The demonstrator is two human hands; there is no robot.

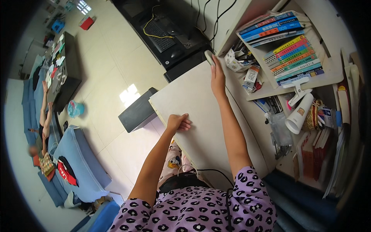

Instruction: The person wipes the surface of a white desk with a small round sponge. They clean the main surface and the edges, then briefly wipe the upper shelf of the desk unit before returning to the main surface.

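My right hand (217, 75) reaches to the far corner of a white desk top (200, 101), its fingers on a small, pale, rounded object (209, 57) that may be an eraser or a cloth; which one I cannot tell. Over the near left part of the desk is my left hand (179, 122), fingers loosely curled, with nothing visible in it. Whether it touches the surface is unclear. Beyond the right hand stands a black desk with a keyboard (159, 36) and a mouse (176, 54).
Shelves at the right hold stacked books (295, 58), a pen holder (236, 61) and a white clip lamp (300, 113). A dark box-shaped piece (137, 109) stands left of the desk. Another person (43, 121) lies on a blue sofa at the far left.
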